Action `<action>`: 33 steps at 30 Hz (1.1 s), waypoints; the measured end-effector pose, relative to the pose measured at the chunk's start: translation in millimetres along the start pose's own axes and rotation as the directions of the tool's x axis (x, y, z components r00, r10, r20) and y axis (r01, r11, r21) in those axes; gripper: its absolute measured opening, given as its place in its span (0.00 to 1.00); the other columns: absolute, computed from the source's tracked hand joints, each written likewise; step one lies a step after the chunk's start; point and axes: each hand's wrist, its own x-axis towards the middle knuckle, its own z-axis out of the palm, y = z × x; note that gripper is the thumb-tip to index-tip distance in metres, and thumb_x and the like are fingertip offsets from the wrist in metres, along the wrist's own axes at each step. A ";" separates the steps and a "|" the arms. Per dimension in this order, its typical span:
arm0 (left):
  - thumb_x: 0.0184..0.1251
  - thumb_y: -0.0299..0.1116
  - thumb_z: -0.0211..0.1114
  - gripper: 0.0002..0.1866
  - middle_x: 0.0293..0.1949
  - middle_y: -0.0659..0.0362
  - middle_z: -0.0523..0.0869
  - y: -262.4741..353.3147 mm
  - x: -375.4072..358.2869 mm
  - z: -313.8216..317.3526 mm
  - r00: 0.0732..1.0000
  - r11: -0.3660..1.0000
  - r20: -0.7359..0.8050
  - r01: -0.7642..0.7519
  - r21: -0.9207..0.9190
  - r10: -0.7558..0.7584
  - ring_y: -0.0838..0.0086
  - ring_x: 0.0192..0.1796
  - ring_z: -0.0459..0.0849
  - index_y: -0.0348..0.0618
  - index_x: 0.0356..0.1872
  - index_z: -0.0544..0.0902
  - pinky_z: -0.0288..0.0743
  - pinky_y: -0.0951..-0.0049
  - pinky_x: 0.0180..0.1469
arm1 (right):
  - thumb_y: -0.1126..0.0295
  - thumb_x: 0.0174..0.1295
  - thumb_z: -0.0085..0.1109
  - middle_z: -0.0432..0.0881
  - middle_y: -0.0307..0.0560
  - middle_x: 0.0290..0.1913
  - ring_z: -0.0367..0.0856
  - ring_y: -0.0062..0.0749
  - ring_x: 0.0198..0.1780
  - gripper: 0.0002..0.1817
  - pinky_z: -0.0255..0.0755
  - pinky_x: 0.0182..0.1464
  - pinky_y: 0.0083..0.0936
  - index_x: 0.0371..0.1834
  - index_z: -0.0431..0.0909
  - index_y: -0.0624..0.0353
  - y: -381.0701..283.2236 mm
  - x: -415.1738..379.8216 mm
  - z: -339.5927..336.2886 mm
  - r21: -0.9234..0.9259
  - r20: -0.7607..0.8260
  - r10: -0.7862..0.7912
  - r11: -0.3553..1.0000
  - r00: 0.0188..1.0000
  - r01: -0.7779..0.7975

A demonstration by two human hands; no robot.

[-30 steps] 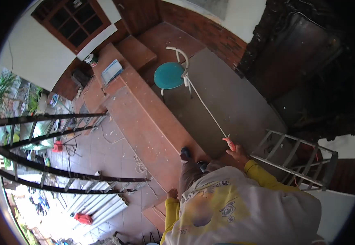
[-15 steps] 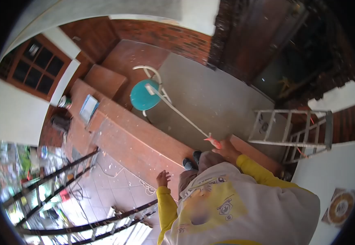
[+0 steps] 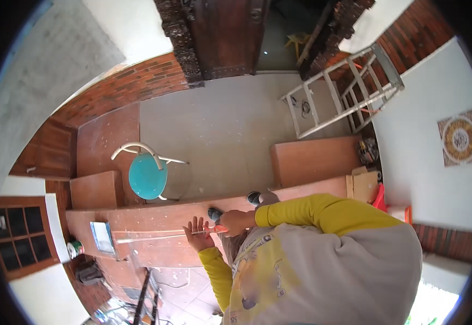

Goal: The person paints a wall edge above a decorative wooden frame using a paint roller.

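A long thin pale pole [image 3: 154, 237] with a red-orange handle [image 3: 217, 229] lies across in front of my body. My right hand [image 3: 236, 222] is wrapped round the handle. My left hand [image 3: 197, 234] is beside the pole just past the handle, its fingers spread and raised; whether its palm touches the pole is unclear. The pole's far end points left, over the reddish step, near a blue-and-white tray [image 3: 103, 237].
A chair with a turquoise seat [image 3: 148, 176] stands on the grey floor [image 3: 209, 135]. An aluminium stepladder [image 3: 344, 97] is at the upper right. A cardboard box [image 3: 363, 186] lies right, a paint can [image 3: 75, 249] left. Dark ladder rails [image 3: 145, 298] show below.
The view has turned. The pole has swung from the chair seat to the left, over the step. My left hand has come up beside the pole; my right hand still holds the handle.
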 end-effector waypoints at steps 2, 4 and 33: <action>0.71 0.54 0.56 0.22 0.40 0.54 0.81 4.7 37.7 -36.1 0.993 0.999 -0.110 0.032 -0.003 -0.032 0.64 0.41 0.83 0.44 0.45 0.71 0.82 0.61 0.40 | 0.62 0.44 0.65 0.83 0.63 0.27 0.83 0.56 0.32 0.16 0.76 0.36 0.45 0.27 0.84 0.67 -22.0 10.6 -8.6 -0.050 0.029 -0.023 0.998 0.999 0.024; 0.71 0.56 0.55 0.22 0.25 0.59 0.75 20.1 51.3 -48.0 0.979 0.999 -0.205 0.019 0.030 -0.012 0.67 0.30 0.80 0.48 0.33 0.66 0.81 0.67 0.28 | 0.59 0.47 0.67 0.84 0.61 0.29 0.83 0.56 0.33 0.17 0.77 0.37 0.45 0.28 0.83 0.64 -36.1 31.2 1.0 -0.088 0.023 -0.053 0.995 0.998 0.055; 0.76 0.51 0.50 0.19 0.15 0.67 0.59 88.6 83.3 -171.9 0.752 0.988 -0.659 -0.124 -0.095 0.031 0.77 0.17 0.59 0.52 0.26 0.65 0.64 0.75 0.21 | 0.57 0.60 0.56 0.77 0.76 0.51 0.78 0.65 0.53 0.31 0.72 0.56 0.49 0.57 0.69 0.74 163.2 353.7 62.4 0.237 -0.319 0.394 0.914 0.862 -0.330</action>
